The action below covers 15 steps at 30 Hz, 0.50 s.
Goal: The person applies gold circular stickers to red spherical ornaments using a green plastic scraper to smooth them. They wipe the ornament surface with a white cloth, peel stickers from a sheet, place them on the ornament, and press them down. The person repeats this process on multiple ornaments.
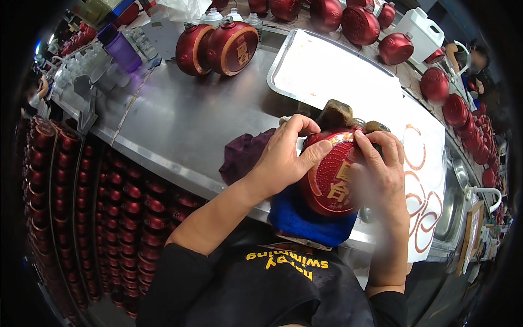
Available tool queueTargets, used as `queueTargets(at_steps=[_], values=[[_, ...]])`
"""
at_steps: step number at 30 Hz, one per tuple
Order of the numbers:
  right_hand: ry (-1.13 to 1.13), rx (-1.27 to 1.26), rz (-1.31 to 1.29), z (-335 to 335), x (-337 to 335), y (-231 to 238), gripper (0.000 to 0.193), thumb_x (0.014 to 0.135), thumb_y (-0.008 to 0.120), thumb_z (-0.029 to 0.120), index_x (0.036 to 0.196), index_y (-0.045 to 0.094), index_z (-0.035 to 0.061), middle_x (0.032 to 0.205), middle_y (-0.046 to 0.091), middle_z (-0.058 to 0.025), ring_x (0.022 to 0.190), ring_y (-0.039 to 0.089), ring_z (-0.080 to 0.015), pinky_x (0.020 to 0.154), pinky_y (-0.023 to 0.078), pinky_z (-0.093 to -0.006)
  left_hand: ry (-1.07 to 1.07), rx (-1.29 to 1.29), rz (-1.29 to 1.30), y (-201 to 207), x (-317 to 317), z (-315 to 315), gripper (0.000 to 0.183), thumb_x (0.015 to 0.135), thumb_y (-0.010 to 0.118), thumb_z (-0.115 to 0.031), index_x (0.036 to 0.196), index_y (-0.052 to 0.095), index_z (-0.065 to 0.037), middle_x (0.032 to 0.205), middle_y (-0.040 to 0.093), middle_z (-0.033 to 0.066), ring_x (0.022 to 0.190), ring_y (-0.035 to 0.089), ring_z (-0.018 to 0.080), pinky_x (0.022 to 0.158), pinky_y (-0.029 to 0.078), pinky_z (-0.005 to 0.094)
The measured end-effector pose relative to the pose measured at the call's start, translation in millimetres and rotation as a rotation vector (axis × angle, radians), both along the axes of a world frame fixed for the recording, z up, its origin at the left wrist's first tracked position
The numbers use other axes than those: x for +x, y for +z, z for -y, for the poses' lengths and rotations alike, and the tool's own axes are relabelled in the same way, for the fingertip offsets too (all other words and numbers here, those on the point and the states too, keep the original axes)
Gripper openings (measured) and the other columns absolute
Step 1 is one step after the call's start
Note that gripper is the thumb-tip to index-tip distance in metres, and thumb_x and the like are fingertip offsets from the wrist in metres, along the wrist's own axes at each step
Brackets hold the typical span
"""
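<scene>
A round, flat red bottle (331, 192) with raised gold lettering leans on a blue cloth pad (294, 220) at the table's near edge, its neck pointing away from me. Part of a gold-orange ring strip (313, 182) runs along its rim. My left hand (286, 158) grips the bottle's upper left rim, thumb pressed on its face near the strip. On the upper right rim rest the bent fingers of my right hand (381, 166); a blur covers part of that hand. Beside my left wrist lies a crumpled purple cloth (242, 155). A worn brown block (335, 113) sits behind the bottle.
Two finished-looking red bottles (234, 49) stand at the back left. A white-lined metal tray (272, 79) lies ahead. White sheets with orange rings (417, 150) are at right, near a sink (457, 218). Racked red bottles (133, 218) fill the lower left; a purple cup (120, 49) stands farther back.
</scene>
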State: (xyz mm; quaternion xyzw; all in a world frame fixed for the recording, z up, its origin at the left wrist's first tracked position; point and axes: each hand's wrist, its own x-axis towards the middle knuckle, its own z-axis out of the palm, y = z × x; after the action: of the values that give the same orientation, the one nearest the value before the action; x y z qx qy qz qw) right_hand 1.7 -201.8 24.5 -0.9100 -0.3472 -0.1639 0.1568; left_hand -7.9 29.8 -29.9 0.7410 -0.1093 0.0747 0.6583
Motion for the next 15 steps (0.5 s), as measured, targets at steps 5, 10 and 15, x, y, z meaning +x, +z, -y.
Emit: queueTargets(at_steps=[5, 10, 15], values=[[0.013, 0.001, 0.01, 0, 0, 2, 0.054, 0.08, 0.077, 0.006, 0.133, 0.066, 0.0066, 0.123, 0.059, -0.0133, 0.122, 0.055, -0.0369, 0.104, 0.047, -0.0503, -0.116, -0.079, -0.207, 6, 8, -6, 0.037, 0.104, 0.067, -0.034, 0.119, 0.057, -0.002, 0.109, 0.063, 0.0052, 0.101, 0.059, 0.0108, 0.089, 0.05, 0.0273], [-0.003, 0.061, 0.018, -3, 0, 1, 0.054, 0.08, 0.077, 0.006, 0.133, 0.066, 0.0059, 0.122, 0.06, -0.0133, 0.121, 0.055, -0.0367, 0.104, 0.047, -0.0497, -0.108, -0.104, -0.256, 14, 15, -3, 0.032, 0.103, 0.067, -0.032, 0.113, 0.059, -0.002, 0.105, 0.064, 0.0045, 0.096, 0.061, 0.0098, 0.086, 0.05, 0.0254], [-0.011, 0.075, 0.004, -2, -1, 0, 0.054, 0.082, 0.077, 0.007, 0.135, 0.065, 0.0059, 0.123, 0.059, -0.0138, 0.121, 0.055, -0.0368, 0.104, 0.047, -0.0498, -0.09, -0.05, -0.208, 12, 22, 4, 0.039, 0.098, 0.073, -0.037, 0.106, 0.061, 0.0, 0.102, 0.067, 0.011, 0.095, 0.062, 0.0187, 0.083, 0.05, 0.0344]])
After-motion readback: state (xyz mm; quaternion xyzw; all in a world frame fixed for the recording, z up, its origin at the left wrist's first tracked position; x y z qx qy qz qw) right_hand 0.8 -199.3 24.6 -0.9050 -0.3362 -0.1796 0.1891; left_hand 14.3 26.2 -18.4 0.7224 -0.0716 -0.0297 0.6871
